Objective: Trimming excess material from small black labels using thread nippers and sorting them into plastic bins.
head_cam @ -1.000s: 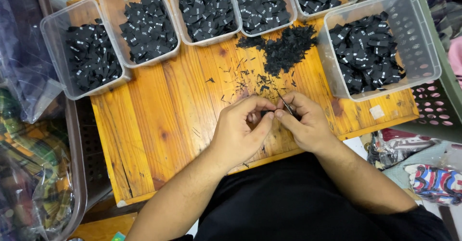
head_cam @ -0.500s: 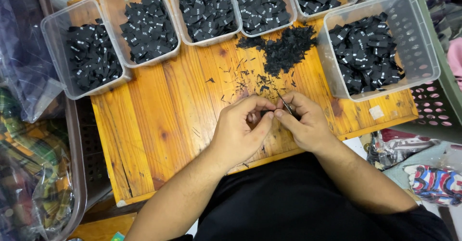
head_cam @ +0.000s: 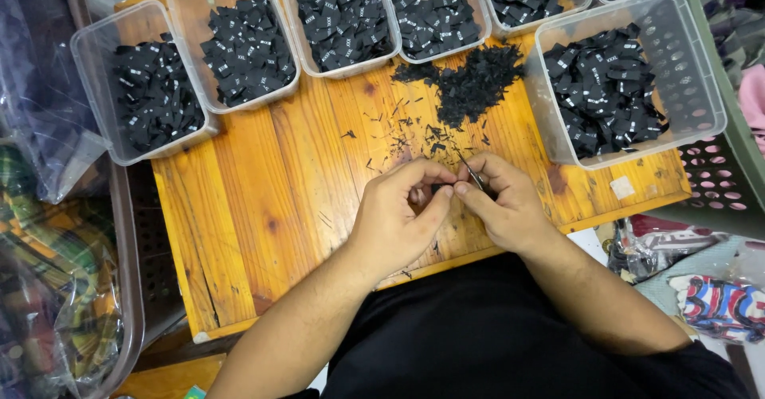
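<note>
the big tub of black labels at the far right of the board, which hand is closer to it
Right. The right hand lies just below and left of the tub, over the wooden board. The left hand sits farther left, fingertips meeting the right hand's.

Both forearms come up from the bottom of the view, bare, and angle inward so the hands meet at the middle. The left hand [head_cam: 394,216] lies palm down, knuckles up, its fingers curled inward and its thumb stretched right to meet the index fingertip in a pinch. The right hand [head_cam: 506,204] faces it, wrist bent slightly left, fingers folded under and thumb pressed against the index finger in a matching pinch. The fingertips of the two hands touch or nearly touch. The left forearm runs long and diagonal from the lower left; the right forearm is shorter in view, reaching in from the lower right.
</note>
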